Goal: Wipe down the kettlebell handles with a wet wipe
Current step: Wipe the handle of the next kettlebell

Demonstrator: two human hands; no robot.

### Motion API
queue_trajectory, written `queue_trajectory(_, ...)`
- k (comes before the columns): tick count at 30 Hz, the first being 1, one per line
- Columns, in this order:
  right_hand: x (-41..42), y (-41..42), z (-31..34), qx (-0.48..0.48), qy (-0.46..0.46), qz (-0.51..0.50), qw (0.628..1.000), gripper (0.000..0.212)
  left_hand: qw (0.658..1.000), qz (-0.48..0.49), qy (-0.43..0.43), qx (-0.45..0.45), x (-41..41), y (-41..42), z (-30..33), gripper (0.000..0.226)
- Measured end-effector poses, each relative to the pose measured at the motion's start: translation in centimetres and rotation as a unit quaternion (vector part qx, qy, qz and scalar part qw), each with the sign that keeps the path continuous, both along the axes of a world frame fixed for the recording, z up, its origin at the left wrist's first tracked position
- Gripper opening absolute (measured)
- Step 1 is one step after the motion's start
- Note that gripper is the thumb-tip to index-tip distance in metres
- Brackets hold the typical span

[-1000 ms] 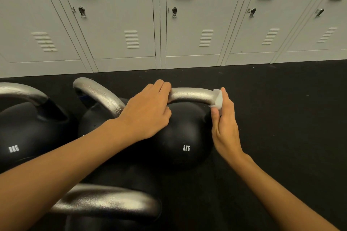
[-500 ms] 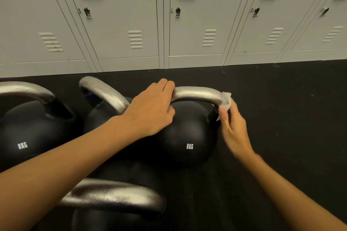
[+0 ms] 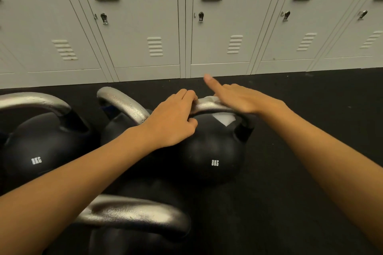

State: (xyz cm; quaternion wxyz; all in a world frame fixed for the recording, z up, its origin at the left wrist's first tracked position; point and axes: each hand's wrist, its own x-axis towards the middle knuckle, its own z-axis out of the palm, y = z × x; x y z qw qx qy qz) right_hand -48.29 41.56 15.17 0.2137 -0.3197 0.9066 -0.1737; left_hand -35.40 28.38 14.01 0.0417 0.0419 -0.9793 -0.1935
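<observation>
— Silver cast metal first: handle point(image 3: 204, 106) of the right-hand kettlebell point(image 3: 215, 151), standing on the black floor point(image 3: 310, 161), rightmost of the group and about mid-view.

— Step in hand?

— Wiping, judged to be mid-pass. Wet wipe point(image 3: 225, 119) draped over the top of the bar, one white corner hanging below it into the gap above the ball.

— And the hands?

— Right hand point(image 3: 244, 99) laid flat on the wipe, fingers straight and spread, pressing down, curled round nothing that shows; thumb hidden. Left hand point(image 3: 174, 122) gripping the left end of the bar, fingers curled over the top, apparently steadying.

— Which way up, which way round?

— Upright, bar uppermost, 8KG mark facing near. Long axis of the bar running left to right, arch open to near and far.

— Next move?

— Probably a slide along that axis toward the left hand. Calls for wrapping the fingers round so the underside gets wiped too, then shifting the left grip to uncover the end beneath it. Only a guess.

— Further out?

— Three more weights to the left and near: left kettlebell point(image 3: 41, 147), tilted handle point(image 3: 124, 103) just behind the left hand, near handle point(image 3: 134, 215) under the left forearm. Unwiped or not, impossible to tell. Grey lockers point(image 3: 145, 27) along the far edge of the floor.
</observation>
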Motion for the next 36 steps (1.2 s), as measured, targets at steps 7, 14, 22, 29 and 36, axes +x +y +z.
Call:
queue_trajectory(7,-0.9,-0.7,0.2,0.028,-0.008,0.041,0.999,0.035,0.991,0.031,-0.016,0.131,-0.2,-1.1,0.3,0.036)
queue_trajectory(14,-2.5,3.3,-0.1,0.01,-0.057,0.029,0.998,0.039,0.994,0.018,-0.01,0.11,-0.1,-1.4,0.1,0.036)
queue_trajectory(22,2.2,-0.9,-0.2,0.038,0.18,0.178,0.967,0.034,0.976,0.089,-0.019,0.2,-1.0,-3.6,1.1,0.038)
queue_trajectory(29,3.5,1.5,-2.1,-0.128,0.219,0.129,0.959,0.048,0.974,0.057,0.056,0.213,-1.6,-0.9,1.4,0.032)
queue_trajectory(36,2.2,6.3,-3.7,-0.168,0.171,0.047,0.97,0.045,0.99,-0.018,0.016,0.142,-2.4,1.5,1.5,0.044)
